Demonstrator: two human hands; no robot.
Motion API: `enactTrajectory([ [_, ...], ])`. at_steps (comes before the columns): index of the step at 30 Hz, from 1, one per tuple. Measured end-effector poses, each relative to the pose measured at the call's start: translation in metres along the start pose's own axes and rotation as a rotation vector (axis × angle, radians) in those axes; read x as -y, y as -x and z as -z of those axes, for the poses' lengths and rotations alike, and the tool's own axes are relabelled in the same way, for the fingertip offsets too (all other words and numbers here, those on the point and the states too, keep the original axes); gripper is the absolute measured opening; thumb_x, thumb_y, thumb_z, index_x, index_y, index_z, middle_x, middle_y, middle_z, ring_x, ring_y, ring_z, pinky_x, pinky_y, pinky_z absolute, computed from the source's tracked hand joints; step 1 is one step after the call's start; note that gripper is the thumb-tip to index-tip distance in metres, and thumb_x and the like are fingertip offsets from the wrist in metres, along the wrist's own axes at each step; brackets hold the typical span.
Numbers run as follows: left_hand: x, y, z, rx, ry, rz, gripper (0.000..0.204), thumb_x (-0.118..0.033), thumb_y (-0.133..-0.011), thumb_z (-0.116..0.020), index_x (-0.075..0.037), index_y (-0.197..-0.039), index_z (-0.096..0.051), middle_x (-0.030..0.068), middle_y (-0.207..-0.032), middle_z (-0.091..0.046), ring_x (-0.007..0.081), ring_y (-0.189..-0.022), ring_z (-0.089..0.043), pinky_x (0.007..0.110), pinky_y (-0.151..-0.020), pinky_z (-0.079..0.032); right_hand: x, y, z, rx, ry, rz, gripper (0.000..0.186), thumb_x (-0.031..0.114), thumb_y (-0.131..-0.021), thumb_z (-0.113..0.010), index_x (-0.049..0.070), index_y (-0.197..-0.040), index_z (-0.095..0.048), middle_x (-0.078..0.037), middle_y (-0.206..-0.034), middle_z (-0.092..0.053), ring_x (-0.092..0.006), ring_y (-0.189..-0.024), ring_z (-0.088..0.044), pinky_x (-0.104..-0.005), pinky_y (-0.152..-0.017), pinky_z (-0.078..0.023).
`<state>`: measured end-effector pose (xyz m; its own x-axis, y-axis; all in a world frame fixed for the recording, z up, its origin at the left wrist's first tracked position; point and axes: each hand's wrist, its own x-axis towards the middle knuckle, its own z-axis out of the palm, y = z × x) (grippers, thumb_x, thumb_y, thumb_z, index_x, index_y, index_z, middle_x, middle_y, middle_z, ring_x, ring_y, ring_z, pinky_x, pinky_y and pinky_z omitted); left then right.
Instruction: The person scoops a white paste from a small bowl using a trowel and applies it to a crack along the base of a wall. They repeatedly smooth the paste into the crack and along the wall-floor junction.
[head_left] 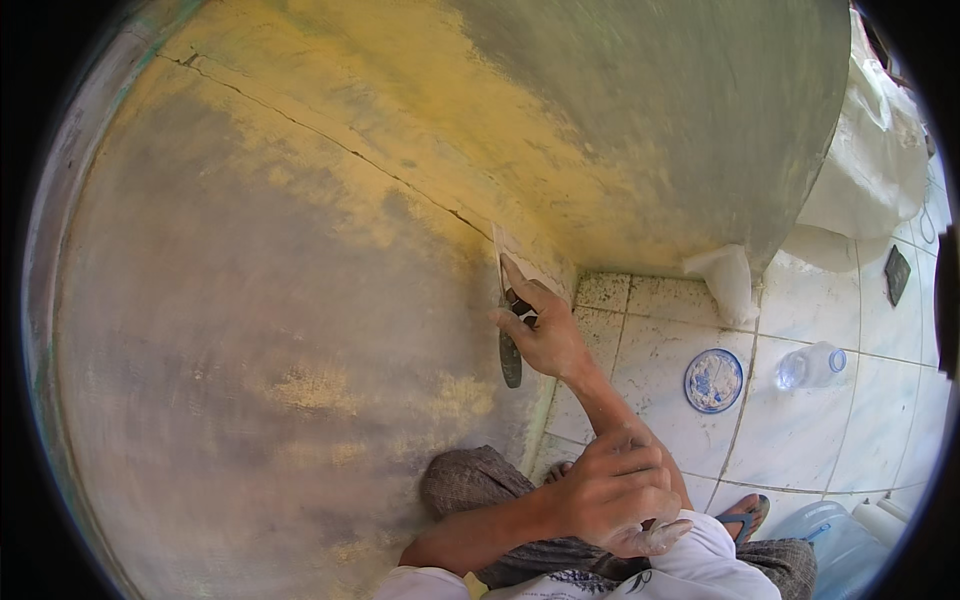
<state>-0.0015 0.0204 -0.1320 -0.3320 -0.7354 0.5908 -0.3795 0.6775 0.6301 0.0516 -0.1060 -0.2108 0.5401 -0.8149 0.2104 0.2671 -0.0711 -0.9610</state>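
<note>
My right hand [548, 335] is closed around the dark handle of a putty knife [511, 362]. Its thin blade points up at the wall [250, 300], by the lower end of a long crack [350, 150]. One finger stretches along the blade. Pale whitish filler shows beside the blade, near the corner between two wall faces. My left hand [625, 490] is held in front of my lap, across my right forearm. Its fingers are curled, nothing shows in them, and the fingertips carry white residue.
A blue-rimmed round lid [713, 381] with pale filler lies on the tiled floor [660, 350], beside a clear plastic bottle [811, 367]. White sheeting [870, 150] hangs at the right. A dark flat piece [897, 275] lies farther off. A large translucent blue container [840, 540] stands lower right.
</note>
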Motion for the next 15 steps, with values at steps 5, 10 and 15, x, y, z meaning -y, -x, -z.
enactTrajectory([
  [5, -0.003, -0.006, 0.001, -0.022, -0.012, -0.012, 0.034, -0.013, -0.075, -0.088, -0.004, -0.096, -0.063, 0.0067, -0.086, -0.064, 0.026, -0.078, -0.063, 0.044, -0.071, -0.045, 0.0, -0.009, -0.013, -0.109, 0.113, -0.082, 0.07, 0.026, -0.096, -0.073, 0.004, -0.157, -0.046, -0.018, -0.095, -0.063, -0.0291, -0.085, -0.064, -0.0406, -0.078, -0.053],
  [10, -0.002, -0.018, 0.0, -0.026, -0.102, 0.073, 0.03, -0.018, -0.082, -0.087, -0.009, -0.096, -0.062, -0.0009, -0.074, -0.061, 0.019, -0.064, -0.056, 0.036, -0.063, -0.04, -0.04, 0.017, -0.023, -0.227, 0.113, -0.213, 0.068, 0.026, -0.097, -0.072, 0.004, -0.156, -0.047, -0.019, -0.094, -0.063, -0.0298, -0.082, -0.063, -0.0409, -0.078, -0.052],
  [15, -0.002, -0.019, -0.003, 0.036, -0.075, 0.079, 0.033, -0.018, -0.08, -0.09, -0.009, -0.097, -0.063, -0.001, -0.074, -0.062, 0.0185, -0.064, -0.058, 0.036, -0.063, -0.041, -0.044, 0.016, -0.036, -0.206, 0.152, -0.145, 0.066, 0.026, -0.097, -0.073, 0.004, -0.154, -0.05, -0.018, -0.094, -0.063, -0.0268, -0.08, -0.062, -0.0379, -0.078, -0.053],
])
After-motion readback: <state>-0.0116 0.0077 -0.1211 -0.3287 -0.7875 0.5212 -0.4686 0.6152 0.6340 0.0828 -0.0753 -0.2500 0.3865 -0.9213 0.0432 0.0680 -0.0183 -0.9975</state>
